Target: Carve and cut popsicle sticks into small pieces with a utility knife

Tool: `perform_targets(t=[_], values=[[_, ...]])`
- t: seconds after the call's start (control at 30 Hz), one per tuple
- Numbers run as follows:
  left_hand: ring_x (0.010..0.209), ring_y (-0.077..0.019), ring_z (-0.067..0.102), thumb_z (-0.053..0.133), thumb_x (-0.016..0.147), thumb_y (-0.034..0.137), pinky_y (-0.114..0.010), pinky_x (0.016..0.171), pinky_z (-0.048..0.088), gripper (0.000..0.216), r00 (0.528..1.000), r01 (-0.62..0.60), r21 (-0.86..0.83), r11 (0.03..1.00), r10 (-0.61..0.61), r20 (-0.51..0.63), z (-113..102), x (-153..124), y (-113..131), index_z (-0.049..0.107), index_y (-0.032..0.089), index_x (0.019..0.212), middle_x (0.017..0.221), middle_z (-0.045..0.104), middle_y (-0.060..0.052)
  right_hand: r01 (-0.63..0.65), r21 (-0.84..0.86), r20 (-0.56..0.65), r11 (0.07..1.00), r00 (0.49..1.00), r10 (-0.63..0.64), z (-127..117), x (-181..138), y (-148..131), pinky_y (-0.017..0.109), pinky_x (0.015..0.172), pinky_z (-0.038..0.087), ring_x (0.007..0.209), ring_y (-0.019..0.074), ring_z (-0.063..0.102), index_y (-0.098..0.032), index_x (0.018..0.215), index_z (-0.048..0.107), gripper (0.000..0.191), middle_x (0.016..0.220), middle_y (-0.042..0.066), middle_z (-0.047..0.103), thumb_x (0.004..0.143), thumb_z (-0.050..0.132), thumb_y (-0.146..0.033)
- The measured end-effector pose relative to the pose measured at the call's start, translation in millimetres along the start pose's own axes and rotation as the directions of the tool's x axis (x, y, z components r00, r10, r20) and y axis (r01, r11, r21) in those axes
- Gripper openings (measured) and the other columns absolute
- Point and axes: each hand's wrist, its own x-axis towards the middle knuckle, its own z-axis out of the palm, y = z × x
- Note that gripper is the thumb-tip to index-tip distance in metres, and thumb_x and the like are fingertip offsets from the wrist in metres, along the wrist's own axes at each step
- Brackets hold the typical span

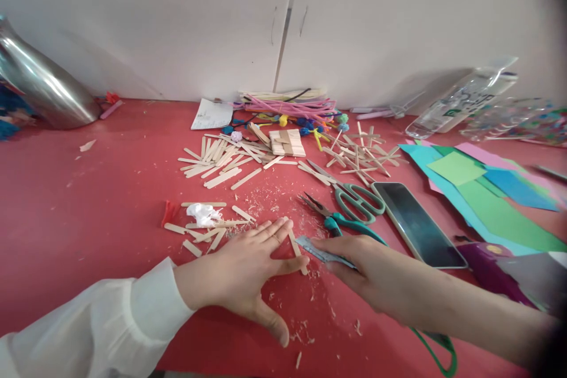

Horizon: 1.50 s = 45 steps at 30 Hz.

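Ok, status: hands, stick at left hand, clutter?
Left hand spread, one finger across stick. Right hand gripping flat tool beside it. Pliers close beyond right hand; shavings around.

On the counter (80,212), loose craft sticks (222,178) lie beyond the left hand (245,266), scissors (340,185) and pliers (349,222) beyond the right hand (361,263), with a phone (419,224) and paper sheets (496,192) farther right.

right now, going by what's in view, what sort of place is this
Probably a craft workspace, though home or classroom is unclear: the red tabletop holds loose wooden craft sticks, pink pipe cleaners and overlapping sheets of coloured paper.
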Motion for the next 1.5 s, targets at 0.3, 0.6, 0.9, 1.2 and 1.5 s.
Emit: perform_targets(t=[0.3,0.6,0.9,1.2,1.5], values=[[0.135,-0.0410,0.009,0.057,0.059,0.074,-0.059,0.103,0.020,0.091,0.999,0.029,-0.011,1.000,-0.029,0.018,-1.3,-0.6,0.8,0.035,0.032,0.137,0.152,0.003,-0.010,-0.476,0.655,0.358,0.586,0.879,0.314,0.8,-4.1,1.5,0.015,0.027,0.027,0.025,0.0057,0.033,-0.020,0.124,0.053,0.042,0.037,-0.009,0.042,0.086,0.044,-0.032],[0.135,-0.0395,0.013,0.056,0.061,0.074,-0.056,0.104,0.022,0.089,0.999,0.020,0.017,1.000,-0.020,-0.033,2.5,-2.5,0.3,0.038,0.030,0.136,0.151,0.007,-0.012,-0.208,0.326,0.051,0.922,0.978,0.202,6.4,-7.5,1.9,0.019,0.047,0.049,0.050,0.0106,0.060,-0.022,0.121,0.057,0.038,0.065,0.000,0.065,0.086,0.043,-0.022],[0.135,-0.0408,0.013,0.061,0.057,0.073,-0.056,0.104,0.022,0.096,0.999,-0.015,0.051,0.999,0.017,-0.036,5.8,1.1,-2.1,0.034,0.029,0.138,0.151,0.005,-0.015,0.263,-0.573,0.050,0.777,0.957,-0.287,12.5,-6.0,5.0,0.027,0.062,0.055,0.079,0.0217,0.067,-0.017,0.120,0.059,0.062,0.108,0.011,0.068,0.062,0.053,0.002],[0.135,-0.0399,0.009,0.058,0.056,0.076,-0.058,0.104,0.019,0.097,1.000,0.023,0.000,1.000,-0.023,-0.001,1.1,-0.1,1.6,0.034,0.030,0.138,0.151,0.004,-0.013,-0.109,0.224,0.101,0.968,0.991,0.088,-11.2,4.6,-5.0,0.020,0.048,0.046,0.052,0.0110,0.058,-0.022,0.109,0.065,0.033,0.060,-0.002,0.063,0.082,0.048,-0.018],[0.135,-0.0400,0.010,0.056,0.060,0.074,-0.056,0.105,0.018,0.090,1.000,0.025,-0.012,1.000,-0.025,-0.013,-1.2,-0.9,2.1,0.040,0.028,0.135,0.151,0.005,-0.011,-0.480,0.722,0.392,0.498,0.877,0.277,2.9,-5.2,6.7,0.014,0.029,0.030,0.024,0.0055,0.035,-0.020,0.131,0.046,0.046,0.036,-0.008,0.044,0.087,0.041,-0.034]])
